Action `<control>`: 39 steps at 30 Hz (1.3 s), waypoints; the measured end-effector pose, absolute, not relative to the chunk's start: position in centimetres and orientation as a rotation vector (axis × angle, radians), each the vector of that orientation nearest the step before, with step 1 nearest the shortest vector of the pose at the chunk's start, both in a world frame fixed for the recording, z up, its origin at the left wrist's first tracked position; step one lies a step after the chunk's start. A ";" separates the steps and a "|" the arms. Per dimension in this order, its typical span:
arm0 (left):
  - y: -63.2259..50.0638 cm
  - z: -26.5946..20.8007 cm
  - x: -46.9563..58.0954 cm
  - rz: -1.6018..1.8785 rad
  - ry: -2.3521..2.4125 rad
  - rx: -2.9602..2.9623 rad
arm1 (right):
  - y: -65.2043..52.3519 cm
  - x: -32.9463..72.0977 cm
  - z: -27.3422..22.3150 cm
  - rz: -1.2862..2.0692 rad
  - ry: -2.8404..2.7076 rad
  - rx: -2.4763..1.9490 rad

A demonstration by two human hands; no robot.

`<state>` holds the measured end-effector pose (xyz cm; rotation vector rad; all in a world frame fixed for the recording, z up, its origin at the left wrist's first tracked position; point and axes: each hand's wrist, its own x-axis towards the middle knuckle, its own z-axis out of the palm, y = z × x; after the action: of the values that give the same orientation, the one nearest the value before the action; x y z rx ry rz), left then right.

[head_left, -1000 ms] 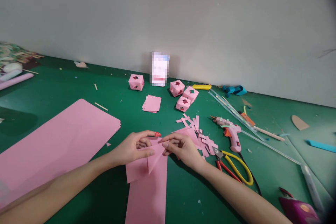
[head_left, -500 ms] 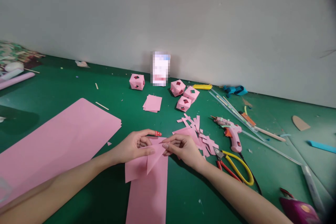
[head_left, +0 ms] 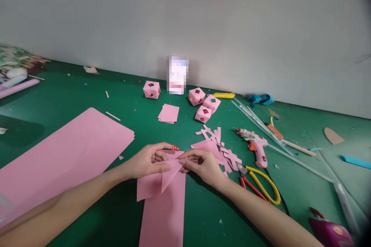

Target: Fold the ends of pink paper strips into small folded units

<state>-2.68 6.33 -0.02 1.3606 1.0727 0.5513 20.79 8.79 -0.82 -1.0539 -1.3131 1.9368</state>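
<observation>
Between my hands is a piece of pink paper [head_left: 169, 176] with a pointed, folded flap hanging down. My left hand [head_left: 150, 161] is closed on its left side, thumb in front; a red covering is on one fingertip. Thumb and fingers of my right hand [head_left: 199, 164] pinch the paper's right corner. Directly below lies a long pink paper strip [head_left: 164, 224], partly covered by the held piece. A large pink sheet stack [head_left: 75, 154] lies to the left. Beyond the hands sits a small pile of pink paper squares [head_left: 169, 113].
Pink folded paper cubes [head_left: 151, 90] stand near a blurred upright screen [head_left: 177, 75] against the wall. Pink paper scraps [head_left: 232, 158], a pink glue gun [head_left: 253, 142] and cutting pliers [head_left: 261, 183] lie to the right. A yellow cutter [head_left: 224, 95] is behind, sticks and blue pieces farther right.
The held paper has shifted very slightly, its lower left corner a little farther left. Both hands keep their grip in nearly the same place.
</observation>
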 end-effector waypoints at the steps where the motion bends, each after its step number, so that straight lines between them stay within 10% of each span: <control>1: 6.4 0.0 -2.7 0.553 1.068 1.355 | 8.8 20.8 -0.9 1.936 -1.313 -1.055; 39: 6.6 0.5 -2.7 0.584 1.045 1.273 | 8.9 20.8 -0.9 1.903 -1.291 -1.004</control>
<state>-2.75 6.58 0.51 1.2730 1.0455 0.5839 20.80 8.92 -0.92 -1.0044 -1.2906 1.9033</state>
